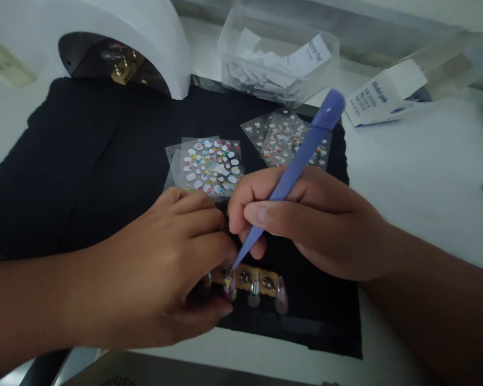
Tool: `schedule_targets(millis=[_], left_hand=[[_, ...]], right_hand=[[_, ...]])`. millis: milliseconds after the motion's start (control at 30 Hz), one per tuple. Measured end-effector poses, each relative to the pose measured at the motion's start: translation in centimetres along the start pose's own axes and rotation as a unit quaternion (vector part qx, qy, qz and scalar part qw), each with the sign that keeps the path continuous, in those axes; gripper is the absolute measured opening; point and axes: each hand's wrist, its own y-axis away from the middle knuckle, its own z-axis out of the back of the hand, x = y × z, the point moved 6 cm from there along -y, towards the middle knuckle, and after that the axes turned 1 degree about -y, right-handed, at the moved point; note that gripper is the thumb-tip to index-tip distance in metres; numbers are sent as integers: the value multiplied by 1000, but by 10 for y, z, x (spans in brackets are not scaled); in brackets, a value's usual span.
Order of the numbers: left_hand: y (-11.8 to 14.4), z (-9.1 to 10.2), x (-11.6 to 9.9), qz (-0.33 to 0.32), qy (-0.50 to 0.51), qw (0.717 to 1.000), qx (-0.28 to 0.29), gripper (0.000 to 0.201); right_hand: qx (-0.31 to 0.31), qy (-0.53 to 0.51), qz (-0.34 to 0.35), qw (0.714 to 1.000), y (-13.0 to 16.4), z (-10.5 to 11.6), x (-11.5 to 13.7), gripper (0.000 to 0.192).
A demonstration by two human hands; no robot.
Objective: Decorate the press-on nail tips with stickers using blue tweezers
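My right hand (pixel 306 220) grips purple tweezers (pixel 301 155) like a pen, the tip down on an artificial nail (pixel 229 287). That nail sits with several others on a wooden display strip (pixel 261 273) lying on a black cloth (pixel 84 155). My left hand (pixel 161 273) curls over the strip's left end, fingers pressed on it beside the nail under the tweezers' tip. A small coloured sticker shows on that nail.
Two piles of nail sticker sheets (pixel 211 166) (pixel 284 136) lie on the cloth behind my hands. A white nail lamp (pixel 124 43) stands at the back left, a clear box of paper pads (pixel 277 56) behind, a white packet (pixel 382 94) at right.
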Motion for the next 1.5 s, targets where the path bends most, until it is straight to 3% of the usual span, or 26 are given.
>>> schedule_targets(millis=[233, 967, 1500], left_hand=[[0, -1, 2, 0, -1, 1000, -3, 25], [3, -6, 5, 50, 75, 996, 2, 21], [-1, 0, -2, -3, 59, 998, -10, 16]], right_hand=[[12, -17, -7, 1000, -1, -2, 0, 17], [13, -31, -4, 999, 0, -1, -1, 18], [2, -11, -12, 1000, 1, 0, -2, 17]])
